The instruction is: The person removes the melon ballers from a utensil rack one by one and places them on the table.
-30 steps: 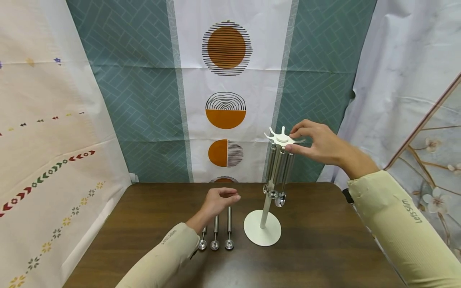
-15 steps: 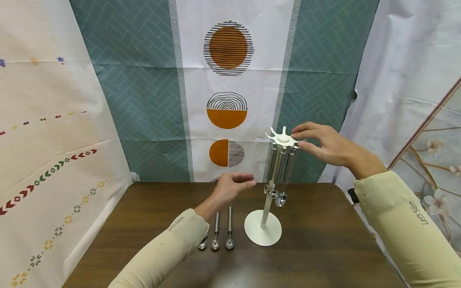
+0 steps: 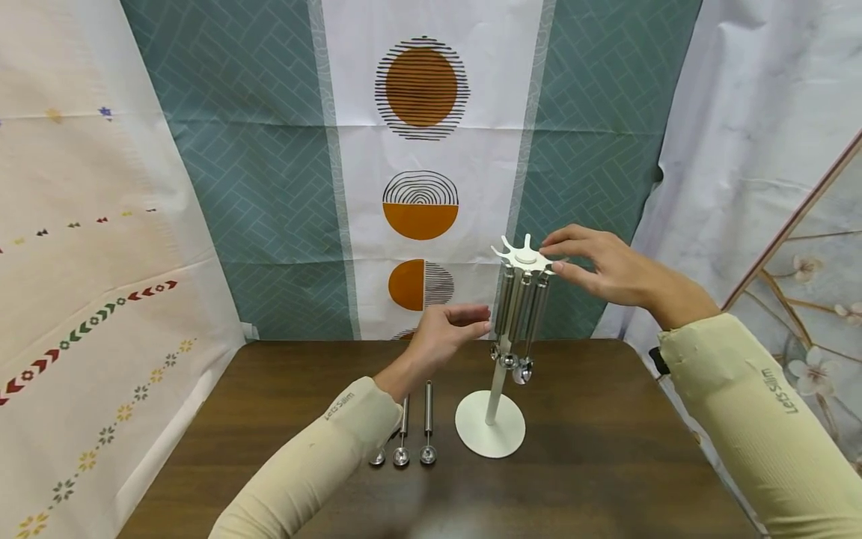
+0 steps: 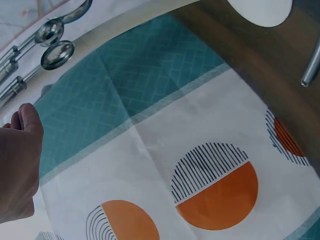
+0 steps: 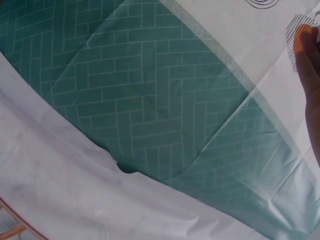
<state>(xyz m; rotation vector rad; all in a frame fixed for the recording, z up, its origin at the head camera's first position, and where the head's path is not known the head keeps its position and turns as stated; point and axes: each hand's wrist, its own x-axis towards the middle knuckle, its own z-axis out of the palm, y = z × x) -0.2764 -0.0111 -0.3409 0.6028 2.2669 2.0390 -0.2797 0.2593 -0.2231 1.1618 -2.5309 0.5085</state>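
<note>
A white utensil stand (image 3: 525, 258) with a round base and a ring of curved hooks on top stands right of the middle of the table. Several metal spoons (image 3: 508, 359) hang from its hooks by long handles, bowls down. My right hand (image 3: 595, 262) has thumb and fingertips around a hook on the right of the stand's top. My left hand (image 3: 444, 333), thumb and fingers apart, is just left of the hanging handles and holds nothing. In the left wrist view a small gap separates the left hand (image 4: 20, 165) from the hanging spoons (image 4: 57, 54).
Left of the stand's base, small round-bowled metal spoons (image 3: 428, 430) lie side by side on the dark wooden table (image 3: 572, 479), partly hidden by my left sleeve. Patterned cloth (image 3: 431, 150) hangs behind the table, with light curtains at both sides.
My left hand has moved up and right from above the lying spoons to beside the hanging ones. My right thumb has shifted from a spoon's handle top to the right hook.
</note>
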